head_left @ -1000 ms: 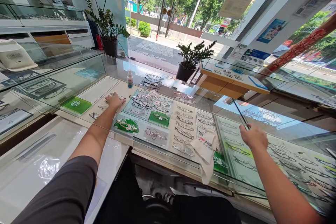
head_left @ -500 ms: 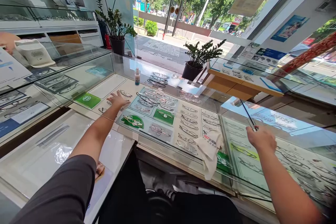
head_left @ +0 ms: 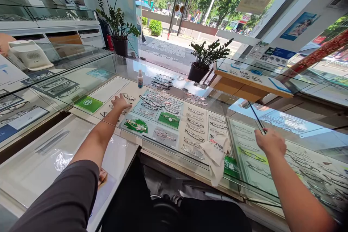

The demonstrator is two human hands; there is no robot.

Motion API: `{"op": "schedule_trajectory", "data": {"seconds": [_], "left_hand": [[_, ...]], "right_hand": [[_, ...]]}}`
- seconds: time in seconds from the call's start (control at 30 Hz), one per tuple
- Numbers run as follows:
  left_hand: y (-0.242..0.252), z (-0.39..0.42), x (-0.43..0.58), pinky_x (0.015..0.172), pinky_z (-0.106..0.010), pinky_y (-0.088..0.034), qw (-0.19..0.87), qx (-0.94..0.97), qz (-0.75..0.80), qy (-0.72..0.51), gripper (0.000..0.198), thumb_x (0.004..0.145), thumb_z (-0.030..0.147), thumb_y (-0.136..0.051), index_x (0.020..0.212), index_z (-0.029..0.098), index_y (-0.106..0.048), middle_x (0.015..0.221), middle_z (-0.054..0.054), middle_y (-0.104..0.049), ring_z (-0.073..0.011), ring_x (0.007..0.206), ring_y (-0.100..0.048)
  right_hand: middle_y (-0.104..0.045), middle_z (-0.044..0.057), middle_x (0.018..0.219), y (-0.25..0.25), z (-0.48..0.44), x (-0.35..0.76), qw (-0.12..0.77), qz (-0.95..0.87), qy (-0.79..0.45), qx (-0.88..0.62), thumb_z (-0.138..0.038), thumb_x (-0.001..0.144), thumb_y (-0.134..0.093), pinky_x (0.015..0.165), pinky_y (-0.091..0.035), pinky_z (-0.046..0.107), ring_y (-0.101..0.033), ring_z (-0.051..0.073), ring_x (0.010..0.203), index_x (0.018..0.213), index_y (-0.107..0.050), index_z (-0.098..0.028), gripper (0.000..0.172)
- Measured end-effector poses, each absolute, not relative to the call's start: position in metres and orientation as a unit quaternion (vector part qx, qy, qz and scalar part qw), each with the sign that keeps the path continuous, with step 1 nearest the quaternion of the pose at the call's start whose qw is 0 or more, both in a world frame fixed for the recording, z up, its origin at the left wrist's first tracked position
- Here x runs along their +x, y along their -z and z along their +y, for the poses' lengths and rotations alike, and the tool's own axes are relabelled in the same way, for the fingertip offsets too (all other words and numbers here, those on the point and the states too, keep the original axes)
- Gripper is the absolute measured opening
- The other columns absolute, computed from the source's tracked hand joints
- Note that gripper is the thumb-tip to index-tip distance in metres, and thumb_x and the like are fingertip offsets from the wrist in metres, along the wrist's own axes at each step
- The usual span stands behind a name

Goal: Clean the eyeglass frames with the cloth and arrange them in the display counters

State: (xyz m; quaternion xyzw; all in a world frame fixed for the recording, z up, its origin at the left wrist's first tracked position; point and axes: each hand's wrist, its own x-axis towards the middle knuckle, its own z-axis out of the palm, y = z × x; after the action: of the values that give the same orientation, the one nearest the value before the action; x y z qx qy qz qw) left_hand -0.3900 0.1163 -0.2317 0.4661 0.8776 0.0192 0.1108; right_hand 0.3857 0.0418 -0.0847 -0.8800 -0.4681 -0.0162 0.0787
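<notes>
My left hand [head_left: 119, 104] reaches over the left part of the glass display counter, fingers apart and slightly bent. Close by its fingertips lies a pair of eyeglasses [head_left: 128, 96], and more frames sit partly hidden under the hand. Whether the fingers touch any of them is unclear. On the other side, my right hand [head_left: 271, 142] is closed around the lower end of a thin dark strip [head_left: 255, 115], which slants up and to the left. What this strip belongs to cannot be made out. Rows of eyeglasses [head_left: 195, 123] lie between the two hands.
A small spray bottle [head_left: 140, 79] stands beyond my left hand. A pale cleaning cloth [head_left: 216, 154] drapes over the counter's front edge. Green cards [head_left: 88, 104] lie among the frames. Potted plants [head_left: 199, 69] stand by the window, and a white device [head_left: 30, 55] is at far left.
The view has shifted slightly, moving the scene a little to the left. My left hand's fingers look a bit more drawn together. My right hand keeps its grip on the strip.
</notes>
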Motion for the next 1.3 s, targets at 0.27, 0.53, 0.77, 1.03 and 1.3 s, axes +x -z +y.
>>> {"op": "schedule_trajectory", "data": {"seconds": [0.27,0.53,0.77,1.03,1.3], "left_hand": [[0.22,0.11,-0.391,0.13,-0.064,-0.034,0.102,0.474,0.875,-0.003,0.138,0.081,0.079,-0.078,0.181,0.006,-0.017,0.179,-0.043,-0.026,-0.0547,0.163,-0.04],[0.193,0.061,-0.376,0.124,-0.063,-0.038,0.016,0.537,0.843,0.01,0.092,0.096,0.065,-0.065,0.167,0.01,-0.049,0.167,-0.037,-0.05,-0.0528,0.154,-0.048],[0.168,-0.021,-0.355,0.12,-0.058,-0.043,0.012,0.593,0.801,0.081,0.043,0.093,0.042,-0.065,0.124,0.018,-0.082,0.143,-0.028,-0.074,-0.0468,0.144,-0.06],[0.124,-0.104,-0.321,0.092,-0.05,-0.061,0.139,0.606,0.752,0.22,0.012,0.067,0.032,-0.079,0.075,0.022,-0.08,0.107,-0.023,-0.086,-0.0445,0.109,-0.081],[0.039,-0.154,-0.245,0.069,-0.037,-0.052,0.263,0.683,0.639,0.237,0.006,0.064,0.029,-0.07,0.06,0.025,-0.073,0.074,-0.005,-0.08,-0.0271,0.074,-0.074]], "right_hand": [[-0.054,0.028,0.168,0.088,0.044,0.39,0.082,-0.472,0.014,-0.878,-0.061,0.105,-0.029,0.124,-0.046,0.06,-0.051,0.049,0.154,0.162,-0.058,-0.012,0.081],[-0.054,0.031,0.168,0.086,0.045,0.382,0.097,-0.482,0.003,-0.871,-0.057,0.106,-0.031,0.124,-0.045,0.062,-0.05,0.05,0.154,0.161,-0.057,-0.008,0.079],[-0.052,0.031,0.168,0.089,0.049,0.38,0.127,-0.488,-0.018,-0.863,-0.054,0.108,-0.036,0.123,-0.042,0.06,-0.048,0.048,0.155,0.162,-0.056,-0.008,0.074],[-0.051,0.033,0.169,0.097,0.05,0.383,0.146,-0.51,-0.028,-0.847,-0.054,0.109,-0.036,0.122,-0.043,0.057,-0.048,0.049,0.154,0.163,-0.054,-0.003,0.076],[-0.055,0.031,0.165,0.099,0.053,0.38,0.157,-0.518,-0.026,-0.84,-0.049,0.107,-0.043,0.123,-0.045,0.058,-0.05,0.047,0.153,0.158,-0.057,-0.003,0.07]]}}
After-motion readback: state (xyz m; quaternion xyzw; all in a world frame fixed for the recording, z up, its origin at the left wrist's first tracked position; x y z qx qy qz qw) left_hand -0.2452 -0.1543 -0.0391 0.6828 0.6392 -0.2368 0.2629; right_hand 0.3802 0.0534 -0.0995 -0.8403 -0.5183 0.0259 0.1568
